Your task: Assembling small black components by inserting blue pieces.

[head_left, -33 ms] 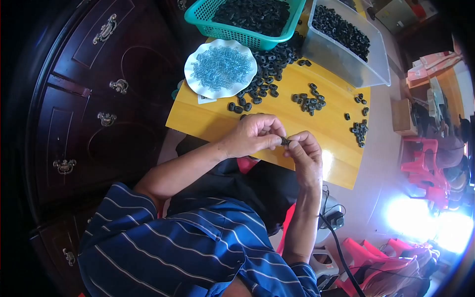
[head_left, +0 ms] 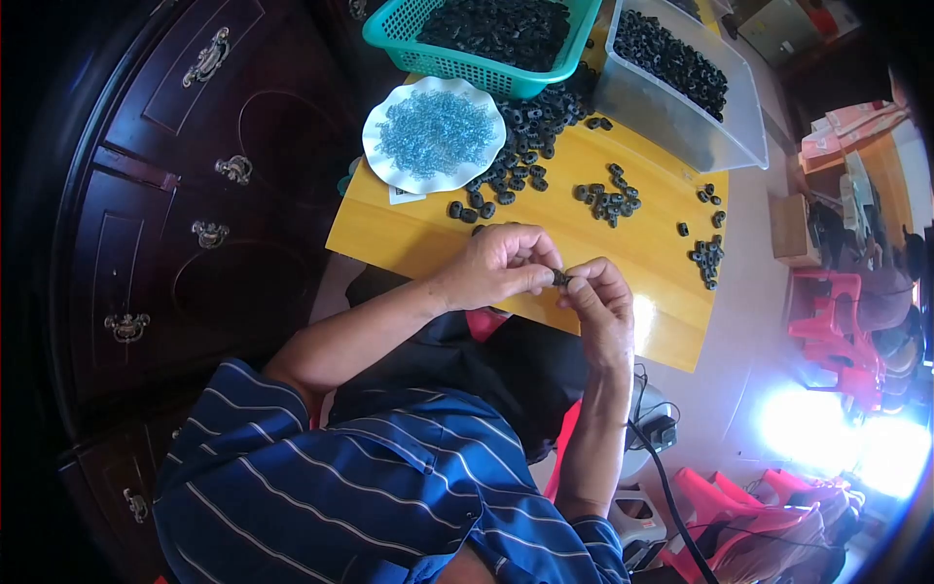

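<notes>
My left hand (head_left: 508, 265) and my right hand (head_left: 601, 298) meet over the near edge of the yellow table. Pinched between their thumbs and fingertips is a small black plastic piece (head_left: 560, 278), partly covered by the fingers. Ahead and to the left stands a white scalloped plate (head_left: 377, 167) heaped with tiny bluish, shiny pieces (head_left: 434, 134) that look like little springs. Many loose black plastic pieces (head_left: 520, 156) lie to the right of the plate. A smaller cluster of black pieces (head_left: 611, 202) sits beyond my right hand.
A green perforated basket (head_left: 486, 82) full of black parts stands at the back. Beside it is a clear plastic bin (head_left: 671, 131), also filled with black parts. More black pieces (head_left: 707, 259) lie near the right edge of the yellow table (head_left: 652, 263). Dark wooden drawers (head_left: 195, 195) rise at left.
</notes>
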The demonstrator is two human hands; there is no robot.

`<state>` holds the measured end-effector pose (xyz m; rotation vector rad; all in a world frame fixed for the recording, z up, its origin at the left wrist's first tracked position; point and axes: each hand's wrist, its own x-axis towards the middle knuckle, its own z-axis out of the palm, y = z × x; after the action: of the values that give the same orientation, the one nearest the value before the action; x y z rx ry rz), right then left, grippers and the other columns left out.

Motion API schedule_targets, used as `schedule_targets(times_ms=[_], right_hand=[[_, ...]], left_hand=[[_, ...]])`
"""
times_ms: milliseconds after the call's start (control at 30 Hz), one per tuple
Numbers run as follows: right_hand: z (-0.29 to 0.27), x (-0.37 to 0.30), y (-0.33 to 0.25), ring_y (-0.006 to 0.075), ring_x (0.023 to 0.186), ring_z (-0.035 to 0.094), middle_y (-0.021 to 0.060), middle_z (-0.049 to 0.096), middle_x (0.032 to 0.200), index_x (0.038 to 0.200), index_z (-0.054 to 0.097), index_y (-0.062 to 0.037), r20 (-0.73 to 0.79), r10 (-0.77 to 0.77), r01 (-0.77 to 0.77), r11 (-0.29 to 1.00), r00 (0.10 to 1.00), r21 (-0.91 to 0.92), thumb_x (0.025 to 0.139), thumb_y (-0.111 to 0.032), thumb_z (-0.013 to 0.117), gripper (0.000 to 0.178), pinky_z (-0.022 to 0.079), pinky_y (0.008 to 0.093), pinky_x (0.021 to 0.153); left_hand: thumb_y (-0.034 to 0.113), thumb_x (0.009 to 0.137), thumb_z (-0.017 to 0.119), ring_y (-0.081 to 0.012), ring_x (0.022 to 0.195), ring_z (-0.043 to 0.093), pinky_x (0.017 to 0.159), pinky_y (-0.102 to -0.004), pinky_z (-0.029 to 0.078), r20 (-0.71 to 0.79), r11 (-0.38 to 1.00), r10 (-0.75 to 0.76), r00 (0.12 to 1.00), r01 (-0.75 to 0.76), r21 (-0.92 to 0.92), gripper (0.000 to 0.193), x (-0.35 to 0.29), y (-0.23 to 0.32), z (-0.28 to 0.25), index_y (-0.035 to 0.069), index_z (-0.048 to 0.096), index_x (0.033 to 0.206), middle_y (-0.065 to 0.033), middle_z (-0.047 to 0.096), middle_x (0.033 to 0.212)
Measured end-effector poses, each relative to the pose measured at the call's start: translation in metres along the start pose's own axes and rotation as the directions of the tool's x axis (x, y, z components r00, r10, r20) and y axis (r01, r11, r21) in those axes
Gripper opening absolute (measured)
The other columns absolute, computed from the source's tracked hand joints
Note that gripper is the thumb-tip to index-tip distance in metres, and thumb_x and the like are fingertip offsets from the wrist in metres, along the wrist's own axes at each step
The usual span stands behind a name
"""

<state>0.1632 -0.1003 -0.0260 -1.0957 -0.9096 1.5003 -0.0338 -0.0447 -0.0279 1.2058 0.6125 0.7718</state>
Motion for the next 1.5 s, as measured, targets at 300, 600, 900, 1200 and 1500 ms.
schedule_targets(times_ms=[300, 600, 900, 1200, 1500], right_hand=[[0.005, -0.002, 0.006, 0.008, 0.076, 0.058, 0.0003, 0.062, 0.082, 0.095, 0.061, -0.0021, -0.041, -0.114, 0.096, 0.945, 0.993, -0.312, 0.093, -0.004, 0.064, 0.004, 0.048, 0.0218, 0.072], [0.004, 0.0, 0.011, 0.0068, 0.075, 0.058, -0.0001, 0.063, 0.08, 0.093, 0.061, -0.0012, -0.037, -0.167, 0.133, 0.885, 0.985, -0.447, 0.094, -0.004, 0.064, 0.004, 0.046, 0.021, 0.07], [0.011, 0.0, 0.005, 0.0087, 0.075, 0.061, 0.0023, 0.066, 0.083, 0.098, 0.063, -0.0004, -0.069, -0.131, 0.122, 0.986, 0.989, -0.115, 0.092, -0.003, 0.067, 0.007, 0.05, 0.0222, 0.072], [0.01, 0.0, 0.005, 0.0113, 0.079, 0.063, 0.0044, 0.067, 0.09, 0.102, 0.063, -0.0014, 0.003, 0.026, -0.026, 1.0, 1.0, -0.002, 0.095, -0.01, 0.065, 0.012, 0.05, 0.0238, 0.076], [0.021, 0.001, 0.011, 0.0097, 0.08, 0.061, 0.0057, 0.068, 0.092, 0.102, 0.063, -0.0035, -0.121, 0.02, 0.011, 0.968, 0.992, 0.252, 0.096, -0.009, 0.062, 0.008, 0.048, 0.0241, 0.075]], left_hand=[[-0.003, 0.088, 0.064, -0.0065, 0.071, 0.061, 0.065, -0.0231, 0.049, -0.083, 0.987, 0.078, 0.994, -0.065, 0.145, 0.004, 0.002, -0.01, 0.003, -0.001, 0.064, 0.091, -0.0025, 0.066, 0.077], [0.0, 0.084, 0.067, -0.0112, 0.064, 0.065, 0.06, -0.0266, 0.05, -0.15, 0.918, 0.217, 0.965, -0.149, 0.367, 0.002, 0.001, -0.008, 0.006, -0.001, 0.066, 0.085, -0.0074, 0.069, 0.071], [-0.001, 0.088, 0.066, -0.0077, 0.073, 0.064, 0.065, -0.0241, 0.05, -0.077, 0.925, 0.197, 0.977, -0.159, 0.345, 0.006, 0.005, 0.012, 0.005, 0.0, 0.067, 0.094, -0.0046, 0.068, 0.081], [0.001, 0.087, 0.064, -0.0242, 0.084, 0.069, 0.074, -0.0323, 0.055, 0.048, 0.744, 0.414, 0.909, -0.368, 0.557, 0.017, 0.001, 0.017, 0.005, -0.001, 0.068, 0.104, -0.0131, 0.069, 0.091], [0.005, 0.081, 0.075, -0.0241, 0.089, 0.07, 0.077, -0.0335, 0.056, 0.025, 0.654, 0.445, 0.895, -0.345, 0.673, 0.041, -0.005, 0.026, 0.013, 0.0, 0.061, 0.12, -0.0134, 0.068, 0.097]])
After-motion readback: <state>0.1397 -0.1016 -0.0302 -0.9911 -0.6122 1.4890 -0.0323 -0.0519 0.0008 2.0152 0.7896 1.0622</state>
